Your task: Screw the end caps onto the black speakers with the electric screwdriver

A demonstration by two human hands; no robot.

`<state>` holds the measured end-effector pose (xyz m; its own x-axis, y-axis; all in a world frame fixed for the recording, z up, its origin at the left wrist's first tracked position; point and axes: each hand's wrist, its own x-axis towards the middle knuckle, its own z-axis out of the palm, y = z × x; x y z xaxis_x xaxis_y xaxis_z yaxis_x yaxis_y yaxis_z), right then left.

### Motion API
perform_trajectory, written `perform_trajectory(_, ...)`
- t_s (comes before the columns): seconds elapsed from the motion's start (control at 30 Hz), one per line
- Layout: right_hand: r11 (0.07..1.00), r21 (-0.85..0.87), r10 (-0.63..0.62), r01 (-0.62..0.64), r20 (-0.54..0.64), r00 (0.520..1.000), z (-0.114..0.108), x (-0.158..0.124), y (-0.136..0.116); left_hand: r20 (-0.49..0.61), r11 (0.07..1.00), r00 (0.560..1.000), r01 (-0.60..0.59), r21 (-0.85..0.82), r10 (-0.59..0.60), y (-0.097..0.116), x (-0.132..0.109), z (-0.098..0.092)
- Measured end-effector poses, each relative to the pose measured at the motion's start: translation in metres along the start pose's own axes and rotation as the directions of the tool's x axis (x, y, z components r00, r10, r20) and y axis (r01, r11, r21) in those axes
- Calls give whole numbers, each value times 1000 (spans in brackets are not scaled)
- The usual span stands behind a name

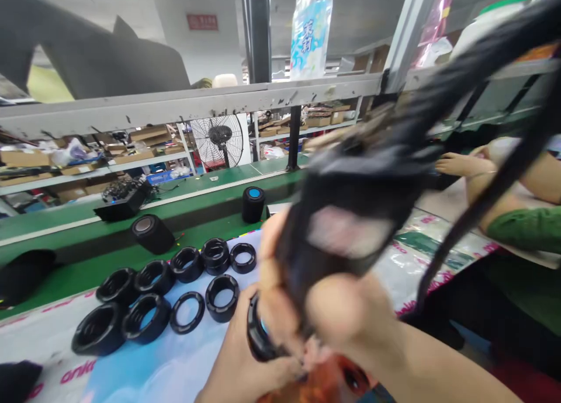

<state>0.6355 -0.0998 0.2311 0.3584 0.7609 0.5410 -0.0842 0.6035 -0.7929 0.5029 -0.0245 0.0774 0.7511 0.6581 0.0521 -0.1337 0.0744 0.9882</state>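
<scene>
Ten black plastic rings [153,298] lie in a loose cluster on the left of the table [144,368], which is covered with a white and blue printed sheet. Two black cylindrical speakers stand beyond them: one lying on its side [152,233] on the green belt [87,274], and one upright with a blue top [253,204] farther right.

Near the centre, the person's left hand [258,333] is curled around a black round ring-shaped part with a blue inside [259,333], its grip pressed against the part's rim. The right hand [350,315] is clenched on a black, blurred fabric-like piece with dangling black straps [363,204], held up above the ring-shaped part; the fingers are wrapped tight at its lower end. Motion blur hides finer detail of that piece.

At the far right, another person's hand [460,164] rests on the table edge. Open sheet lies near the left, between the rings and the near edge; the belt runs along the far edge of the table.
</scene>
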Motion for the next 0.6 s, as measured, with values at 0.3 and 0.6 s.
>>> perform_trajectory(0.3, 975, -193, -170, 106, -351, 921, -97, 31, 65, 41, 954, 982, 189, -232, -185, 28, -7, 15)
perform_trajectory(0.6, 979, -201, -85, 19, -327, 941, -104, 20, 83, -63, 974, 974, 216, -62, -220, 27, -5, 6)
